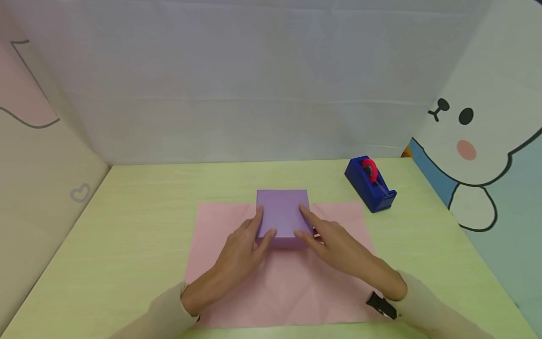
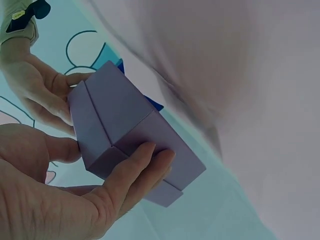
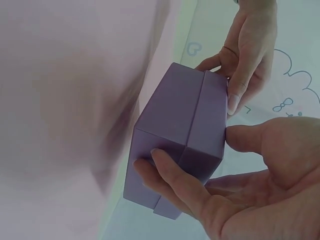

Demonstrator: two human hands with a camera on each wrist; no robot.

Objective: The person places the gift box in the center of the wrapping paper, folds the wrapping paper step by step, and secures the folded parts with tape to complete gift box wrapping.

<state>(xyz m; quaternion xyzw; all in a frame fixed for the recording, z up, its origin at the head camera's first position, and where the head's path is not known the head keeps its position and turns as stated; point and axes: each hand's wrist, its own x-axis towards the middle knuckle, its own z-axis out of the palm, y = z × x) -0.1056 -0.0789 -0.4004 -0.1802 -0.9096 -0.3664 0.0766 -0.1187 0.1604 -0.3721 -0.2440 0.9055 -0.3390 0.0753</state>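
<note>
A purple lidded box (image 1: 281, 214) is over the upper middle of a pink sheet of paper (image 1: 292, 296), its flat top facing up in the head view. My left hand (image 1: 238, 249) grips its left side, the thumb at the near edge and the fingers along the side wall. On the opposite side my right hand (image 1: 345, 247) holds it the same way. In the left wrist view, the seam between lid and base runs around the box (image 2: 120, 110). The right wrist view shows two fingers (image 3: 172, 175) pressed on the box's side.
A blue tape dispenser (image 1: 370, 186) with a red core stands beyond the paper's far right corner. The light wooden table (image 1: 127, 235) meets a pale cloth backdrop (image 1: 254, 94) at its far edge. Panels with cartoon drawings (image 1: 487, 141) flank both sides.
</note>
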